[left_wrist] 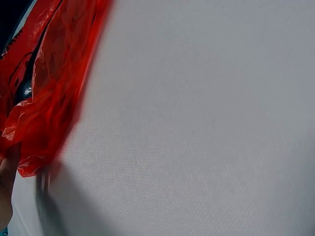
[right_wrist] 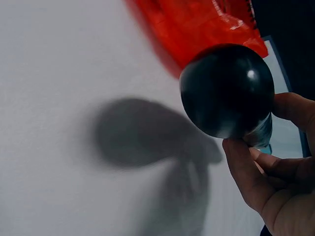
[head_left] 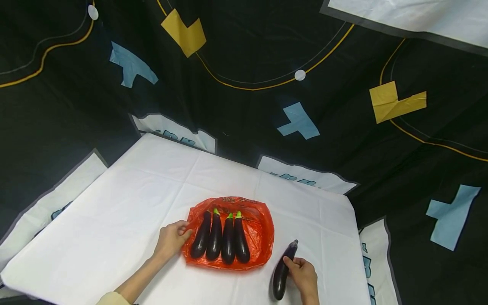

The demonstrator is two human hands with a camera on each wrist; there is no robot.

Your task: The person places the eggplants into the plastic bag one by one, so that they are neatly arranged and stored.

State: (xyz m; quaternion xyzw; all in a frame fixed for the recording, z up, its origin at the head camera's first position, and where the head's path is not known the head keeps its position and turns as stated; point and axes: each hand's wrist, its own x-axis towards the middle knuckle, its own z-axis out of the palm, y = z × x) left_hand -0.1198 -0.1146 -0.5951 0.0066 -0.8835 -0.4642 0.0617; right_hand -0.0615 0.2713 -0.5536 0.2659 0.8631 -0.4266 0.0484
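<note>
A red plastic bag lies on the white table, and several dark purple eggplants rest side by side on it, some with green stem ends showing. At the bag's left edge, my left hand pinches the plastic; in the left wrist view its fingers press against the crumpled red film. To the right of the bag, my right hand grips a single eggplant round its side. The right wrist view shows this eggplant's rounded end above the cloth, with its shadow lying apart from it.
White cloth covers the table. Behind it hangs a black backdrop with yellow and blue taped shapes. White printed strips stand along the table's edges.
</note>
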